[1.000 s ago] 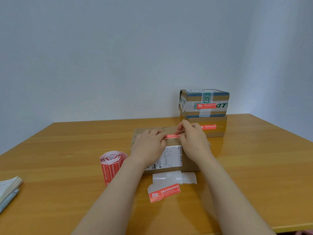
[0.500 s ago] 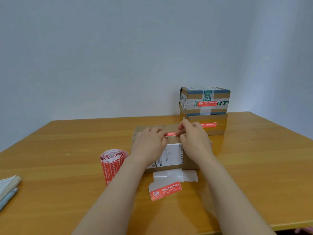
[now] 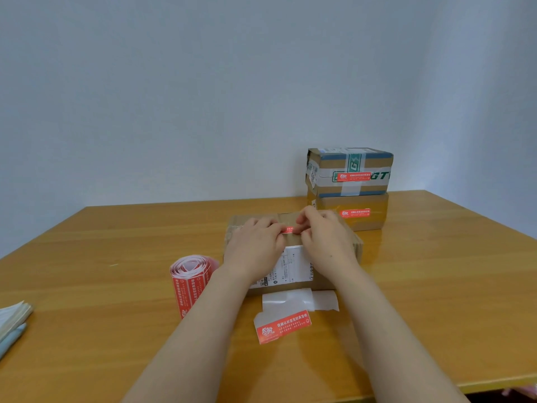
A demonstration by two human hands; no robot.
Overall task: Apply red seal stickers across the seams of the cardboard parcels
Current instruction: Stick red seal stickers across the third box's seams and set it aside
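Note:
A flat cardboard parcel (image 3: 353,242) with a white shipping label lies in the middle of the table. A red seal sticker (image 3: 289,229) lies across its top between my hands. My left hand (image 3: 254,248) rests on the parcel and its fingertips press the sticker's left end. My right hand (image 3: 325,239) pinches the sticker's right end with thumb and fingers. Most of the sticker is hidden by my fingers. A roll of red stickers (image 3: 190,279) stands to the left of the parcel.
Two stacked parcels (image 3: 350,187), each with a red sticker on its front, stand at the back right. A loose red sticker on white backing (image 3: 283,325) and empty backing paper (image 3: 299,299) lie in front of the parcel. Papers (image 3: 13,315) lie at the left edge.
My hands have stayed on the sticker and parcel, with only small finger shifts. The view has tipped slightly.

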